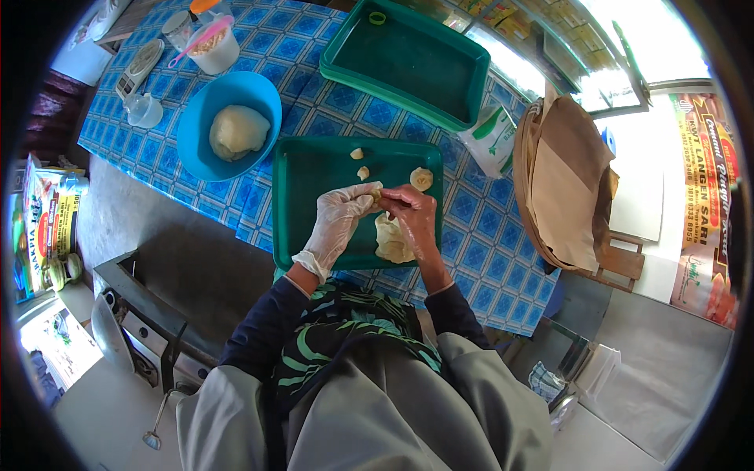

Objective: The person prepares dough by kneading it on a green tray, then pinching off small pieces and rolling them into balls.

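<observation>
Over a green tray (297, 204), my left hand (338, 224) in a thin clear glove and my bare right hand (416, 216) meet fingertip to fingertip. Both pinch a small piece of dough (378, 195), mostly hidden by the fingers. A larger, flattened lump of pale dough (393, 242) lies in the tray beneath my right hand. Farther back sit two small dough pieces (357, 154), and a round, flat dough piece (422, 179) rests near the tray's right side.
Left of the tray stands a blue bowl (191, 118) with a big dough ball (239, 132). Behind are stacked green trays (408, 63), a white tub (216, 55) with a pink spoon and a scale (140, 69). At right are a plastic packet (491, 141) and a paper-lined woven basket (528, 192).
</observation>
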Tool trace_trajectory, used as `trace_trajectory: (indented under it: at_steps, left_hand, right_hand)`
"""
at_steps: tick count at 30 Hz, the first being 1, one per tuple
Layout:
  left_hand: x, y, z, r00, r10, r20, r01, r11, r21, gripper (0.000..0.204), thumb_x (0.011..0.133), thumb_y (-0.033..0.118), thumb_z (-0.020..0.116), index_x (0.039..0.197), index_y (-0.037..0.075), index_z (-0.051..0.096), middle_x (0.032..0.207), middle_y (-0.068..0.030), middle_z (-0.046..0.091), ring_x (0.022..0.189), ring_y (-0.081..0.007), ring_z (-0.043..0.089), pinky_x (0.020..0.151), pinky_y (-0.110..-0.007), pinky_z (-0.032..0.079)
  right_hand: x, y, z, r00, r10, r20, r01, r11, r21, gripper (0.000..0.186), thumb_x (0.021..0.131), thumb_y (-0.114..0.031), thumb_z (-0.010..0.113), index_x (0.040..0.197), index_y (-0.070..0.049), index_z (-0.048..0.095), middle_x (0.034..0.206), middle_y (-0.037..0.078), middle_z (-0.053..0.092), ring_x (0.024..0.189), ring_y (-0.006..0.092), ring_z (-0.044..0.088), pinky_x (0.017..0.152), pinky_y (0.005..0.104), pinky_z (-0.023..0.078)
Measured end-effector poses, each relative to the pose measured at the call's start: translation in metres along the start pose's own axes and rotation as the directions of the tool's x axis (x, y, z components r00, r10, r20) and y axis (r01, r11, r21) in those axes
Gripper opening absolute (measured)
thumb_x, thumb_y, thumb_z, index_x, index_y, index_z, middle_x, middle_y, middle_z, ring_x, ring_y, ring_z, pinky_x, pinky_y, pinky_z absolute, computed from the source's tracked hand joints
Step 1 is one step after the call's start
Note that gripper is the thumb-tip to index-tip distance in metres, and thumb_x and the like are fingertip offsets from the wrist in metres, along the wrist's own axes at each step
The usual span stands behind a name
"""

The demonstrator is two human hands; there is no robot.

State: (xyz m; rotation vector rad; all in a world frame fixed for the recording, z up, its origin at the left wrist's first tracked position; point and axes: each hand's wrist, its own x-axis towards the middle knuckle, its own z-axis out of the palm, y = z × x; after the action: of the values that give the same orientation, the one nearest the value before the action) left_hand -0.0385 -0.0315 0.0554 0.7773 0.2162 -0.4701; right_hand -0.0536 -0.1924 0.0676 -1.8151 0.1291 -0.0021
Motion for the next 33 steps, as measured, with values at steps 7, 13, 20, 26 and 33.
trace_trajectory:
  at_steps: [7, 13, 20, 26, 33]
  left_hand:
    - [-0.005, -0.001, 0.0, 1.0, 0.002, -0.007, -0.001, 0.99, 0.142, 0.029, 0.092, 0.004, 0.066, 0.116, -0.012, 0.062, 0.107, -0.0171, 0.068, 0.094, -0.0203, 0.068, 0.086, -0.032, 0.058]
    - [0.0, 0.0, -0.002, 0.999, -0.012, -0.051, 0.014, 0.999, 0.033, 0.024, 0.093, 0.005, 0.065, 0.112, -0.01, 0.062, 0.109, -0.0188, 0.068, 0.094, -0.024, 0.069, 0.085, -0.035, 0.059]
    - [-0.001, 0.009, 0.0, 0.996, -0.083, 0.022, 0.085, 0.969, -0.232, 0.02, 0.096, 0.001, 0.057, 0.112, -0.01, 0.062, 0.11, -0.018, 0.067, 0.098, -0.0254, 0.068, 0.089, -0.038, 0.058]
    - [-0.002, 0.01, 0.0, 0.995, -0.072, 0.064, 0.082, 0.983, -0.164, 0.017, 0.096, -0.002, 0.056, 0.108, -0.009, 0.065, 0.11, -0.0178, 0.067, 0.098, -0.0241, 0.068, 0.091, -0.037, 0.057]
    - [-0.002, 0.009, 0.004, 1.0, -0.01, -0.005, 0.011, 0.962, 0.273, 0.014, 0.089, -0.003, 0.064, 0.102, -0.007, 0.067, 0.094, -0.0147, 0.07, 0.081, -0.0206, 0.071, 0.078, -0.03, 0.06]
  right_hand:
    - [-0.003, -0.014, 0.012, 0.885, -0.432, 0.176, 0.441, 0.654, -0.614, 0.026, 0.072, 0.01, 0.07, 0.094, -0.003, 0.065, 0.085, 0.011, 0.062, 0.076, 0.0289, 0.064, 0.064, 0.035, 0.052]
    - [0.03, 0.012, -0.032, 0.98, -0.163, -0.115, 0.128, 0.956, -0.263, 0.026, 0.076, -0.001, 0.072, 0.101, -0.005, 0.067, 0.099, 0.009, 0.062, 0.092, 0.0279, 0.061, 0.074, 0.039, 0.049]
    - [0.032, 0.046, -0.041, 0.908, -0.34, 0.244, 0.33, 0.224, -0.917, 0.026, 0.072, -0.011, 0.075, 0.098, -0.009, 0.071, 0.119, 0.013, 0.054, 0.111, 0.0353, 0.049, 0.085, 0.0454, 0.041]
    - [0.02, -0.009, -0.025, 0.971, -0.201, -0.131, 0.152, 0.938, -0.312, 0.02, 0.077, -0.012, 0.077, 0.091, 0.001, 0.071, 0.092, 0.009, 0.065, 0.082, 0.0213, 0.063, 0.064, 0.031, 0.048]
    - [0.0, -0.004, -0.008, 0.983, 0.178, 0.045, -0.183, 0.968, 0.173, 0.011, 0.083, -0.008, 0.076, 0.088, 0.001, 0.071, 0.076, 0.005, 0.069, 0.066, 0.0101, 0.064, 0.055, 0.0233, 0.048]
